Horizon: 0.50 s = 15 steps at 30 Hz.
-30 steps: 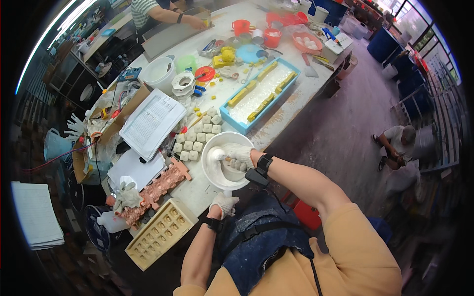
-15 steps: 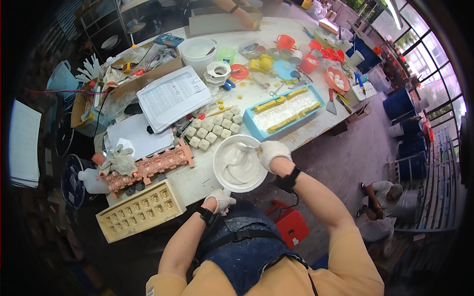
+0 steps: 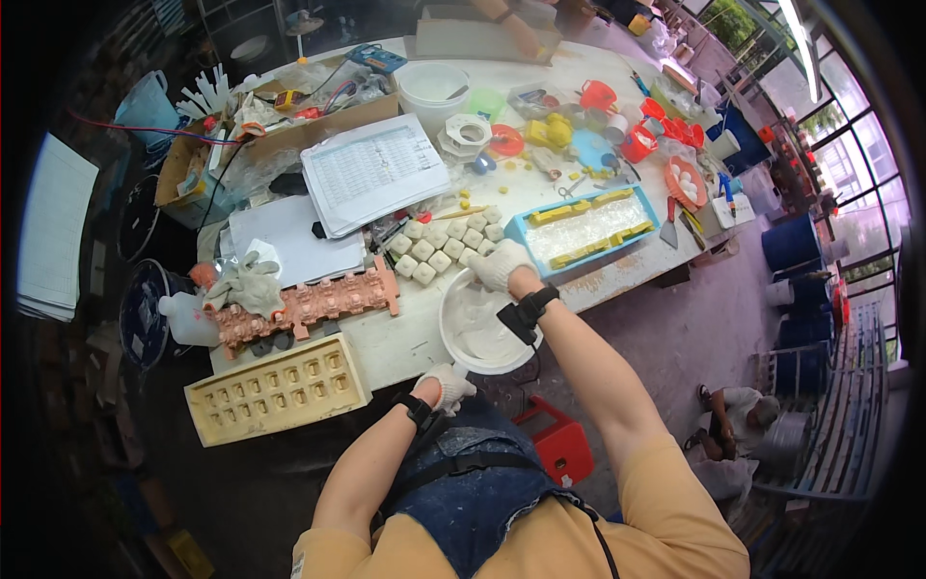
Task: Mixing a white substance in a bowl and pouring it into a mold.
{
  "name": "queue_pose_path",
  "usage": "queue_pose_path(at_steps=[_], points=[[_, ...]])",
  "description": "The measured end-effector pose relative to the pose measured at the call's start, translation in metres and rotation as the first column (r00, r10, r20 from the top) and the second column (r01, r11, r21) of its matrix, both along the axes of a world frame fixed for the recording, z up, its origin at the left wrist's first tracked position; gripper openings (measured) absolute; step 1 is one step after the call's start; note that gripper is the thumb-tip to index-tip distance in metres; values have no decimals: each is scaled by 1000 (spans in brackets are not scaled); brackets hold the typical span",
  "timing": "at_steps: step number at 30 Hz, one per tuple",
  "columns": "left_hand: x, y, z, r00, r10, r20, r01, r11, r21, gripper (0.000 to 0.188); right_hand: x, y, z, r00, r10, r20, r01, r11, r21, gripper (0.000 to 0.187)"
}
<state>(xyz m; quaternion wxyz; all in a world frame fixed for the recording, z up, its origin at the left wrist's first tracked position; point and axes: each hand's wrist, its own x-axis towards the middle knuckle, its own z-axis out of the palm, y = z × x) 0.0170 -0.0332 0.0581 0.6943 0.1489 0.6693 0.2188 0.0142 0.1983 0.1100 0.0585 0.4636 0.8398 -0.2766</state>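
A white tub (image 3: 447, 328) of creamy white paste (image 3: 479, 333) sits at the table's front edge. My left hand (image 3: 446, 388), in a knitted white glove, is closed on the tub's near side, by what looks like its handle. Over the far rim is my right hand (image 3: 502, 264), also gloved, its fingers curled; whatever it grips is hidden behind the hand and wrist. Just beyond lie several pale square blocks (image 3: 441, 261). To the right stands a light-blue rectangular mould (image 3: 514, 232) with yellow strips along its sides and a whitish, glossy inside.
Left of the tub are a cream mould with square hollows (image 3: 280, 394), a copper-coloured casting (image 3: 323, 297) and printed sheets (image 3: 371, 174). Red cups (image 3: 639, 145) and a scraper (image 3: 668, 224) lie farther right. Another person's hand (image 3: 524, 39) is at the far edge. A red stool (image 3: 559, 444) stands below.
My right hand has moved from the tub's right rim to its far rim, turning at the wrist. My left hand stays at the tub's near side. The whole view has shifted slightly.
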Motion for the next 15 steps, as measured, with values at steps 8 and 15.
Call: queue_pose_path(at_steps=[8,15], points=[[-4,-14,-13,967,197,163,-199,980,-5,32,69,-77,31,737,668,102,-666,744,-63,25],[1,-10,-12,990,125,72,-126,992,7,34,71,0,102,994,102,36,-80,918,-388,25]])
